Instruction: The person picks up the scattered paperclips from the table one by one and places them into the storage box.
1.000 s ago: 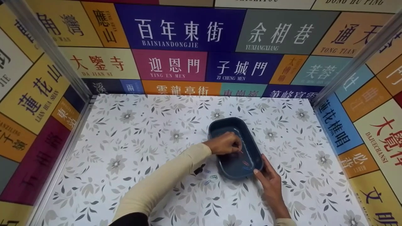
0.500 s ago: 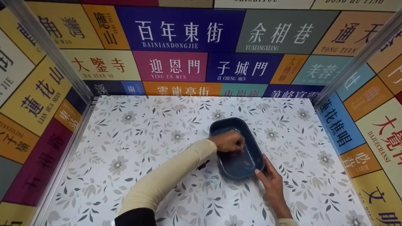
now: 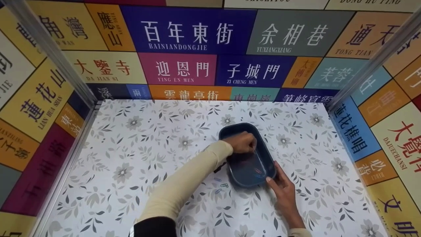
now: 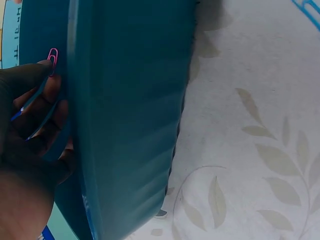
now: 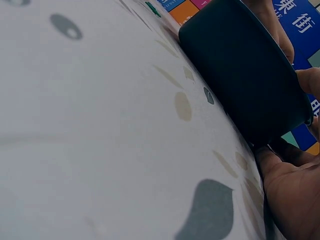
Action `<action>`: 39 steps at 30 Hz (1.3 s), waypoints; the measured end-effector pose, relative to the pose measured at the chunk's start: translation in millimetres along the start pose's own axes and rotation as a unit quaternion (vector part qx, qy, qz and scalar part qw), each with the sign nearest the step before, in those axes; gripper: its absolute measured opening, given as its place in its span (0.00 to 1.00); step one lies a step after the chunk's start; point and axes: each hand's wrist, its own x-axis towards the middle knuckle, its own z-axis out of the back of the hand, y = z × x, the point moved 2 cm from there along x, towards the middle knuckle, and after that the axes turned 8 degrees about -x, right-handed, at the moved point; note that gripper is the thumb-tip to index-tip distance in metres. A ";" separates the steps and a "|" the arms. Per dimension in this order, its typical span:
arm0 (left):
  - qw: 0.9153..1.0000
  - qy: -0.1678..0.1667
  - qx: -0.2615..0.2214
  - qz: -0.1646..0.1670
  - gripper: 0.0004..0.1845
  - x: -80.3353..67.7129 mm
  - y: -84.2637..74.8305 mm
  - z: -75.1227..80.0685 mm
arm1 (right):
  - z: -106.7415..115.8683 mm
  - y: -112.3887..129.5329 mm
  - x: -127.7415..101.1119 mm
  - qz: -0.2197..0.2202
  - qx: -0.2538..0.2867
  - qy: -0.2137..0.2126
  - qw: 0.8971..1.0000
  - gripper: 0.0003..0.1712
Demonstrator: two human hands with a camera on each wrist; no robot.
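The left hand [image 3: 241,142] hangs over the tray [image 3: 263,154], fingers curled, pinching paper clips [image 4: 52,56] above its inside. The right hand [image 3: 284,189] presses relaxed fingers against the tray's near corner, likely steadying it mid-bench, right of centre. More clips [image 3: 219,185] lie just beside its near-left side.

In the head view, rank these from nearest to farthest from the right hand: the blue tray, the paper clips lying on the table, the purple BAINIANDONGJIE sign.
1. Blue tray: touching the right hand, which rests against its near right corner.
2. Paper clips on the table: just left of the tray's near end, apart from the hand.
3. BAINIANDONGJIE sign: on the back wall, far beyond the tray.
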 end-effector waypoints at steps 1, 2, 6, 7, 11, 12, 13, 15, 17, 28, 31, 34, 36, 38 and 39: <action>1.000 -0.003 0.005 0.005 0.05 0.1 0.5 0.9 | -0.1 -0.3 0.0 -0.001 0.001 -0.003 1.000 0.41; 1.000 -0.005 0.006 0.011 0.05 -0.5 0.3 2.2 | -0.1 -0.3 0.1 -0.001 0.001 -0.004 1.000 0.41; 0.999 -0.009 0.008 0.037 0.04 -3.9 -0.6 7.7 | -0.3 0.6 0.0 0.000 -0.001 -0.006 1.000 0.40; 0.999 -0.009 0.011 0.045 0.04 -4.4 -0.3 8.8 | -0.3 0.4 0.2 -0.002 -0.002 -0.008 1.000 0.40; 0.997 -0.010 0.020 0.072 0.03 -6.3 -0.3 11.7 | -0.2 -0.3 0.5 -0.007 -0.002 -0.009 1.000 0.41; 0.997 -0.010 0.023 0.076 0.02 -6.7 -0.3 12.0 | -0.1 -0.6 0.5 -0.008 -0.001 -0.008 1.000 0.41; 0.996 -0.010 0.024 0.080 0.02 -6.8 -0.2 11.9 | 0.0 -0.8 0.5 -0.008 0.000 -0.008 1.000 0.41; 0.996 -0.011 0.028 0.081 0.02 -6.8 0.5 10.5 | 0.2 -1.0 0.4 -0.006 0.002 -0.007 1.000 0.41; 0.996 -0.011 0.030 0.081 0.02 -7.0 0.6 9.3 | 0.1 -1.1 0.0 -0.005 0.006 -0.004 1.000 0.41; 0.994 0.003 0.050 0.096 0.03 -7.2 -2.2 6.2 | 0.6 -1.3 0.1 0.005 -0.001 0.006 1.000 0.41; 0.995 -0.007 0.039 0.091 0.03 -8.4 -1.9 6.9 | 0.6 -0.9 -0.6 0.002 -0.004 0.004 1.000 0.41; 0.997 -0.030 0.014 0.074 0.06 -8.5 2.0 7.0 | 0.5 -0.8 -0.7 0.000 -0.007 0.002 1.000 0.41; 0.997 -0.047 -0.007 0.061 0.07 -8.2 5.5 7.0 | 0.5 -0.7 -0.6 0.000 -0.005 0.002 1.000 0.41; 0.996 -0.064 -0.028 0.049 0.07 -7.8 10.1 6.1 | 0.8 -0.6 -0.5 -0.001 -0.003 0.001 1.000 0.41; 0.996 -0.070 -0.035 0.044 0.07 -8.1 11.4 6.1 | 0.9 -0.4 -0.5 -0.002 -0.003 0.001 1.000 0.41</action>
